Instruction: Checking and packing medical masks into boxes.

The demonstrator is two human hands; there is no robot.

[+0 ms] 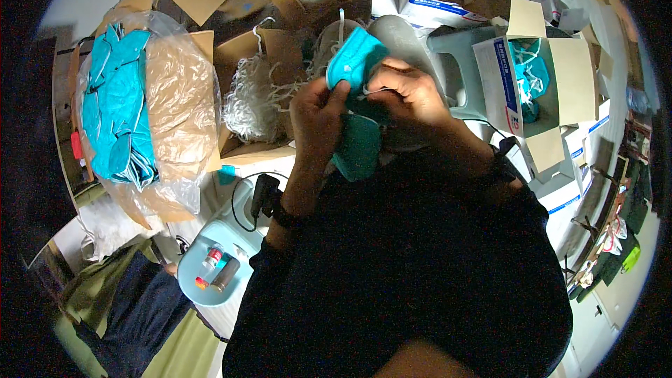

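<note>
Cardboard boxes crowd the work area seen from the head view, with a pale plastic stool [458, 63] at the right and a light blue stool [189, 281] at the lower left, the latter carrying a small bottle [213, 257] and a dark cylinder [225, 275]. Between them, in front of the person's chest, a teal mask [355, 52] is held up in the air by both hands. It should be very light and soft, with enough body to keep its folded shape, easily creased rather than fragile, and not likely to slip; the flat edges look like the best place to take hold, leaving the middle uncrushed. Its upper panel is smooth, bright teal and rounded at the end, with a small pale mark; a darker teal panel [358, 150] hangs below in shade, and whether it belongs to the same piece I cannot tell. The left hand [317, 115] pinches the mask's left edge between thumb and forefinger. The right hand [411, 94] has its fingers curled in at the other edge, closed on a bit of white cord [367, 90], though shadow hides the fingertips. Just left of the hands hangs a bundle of white cords [250, 101]; farther left, a plastic-lined box [183, 105] holds stacked teal masks [115, 115], while the open box [568, 73] at right contains corded teal masks [532, 77].
</note>
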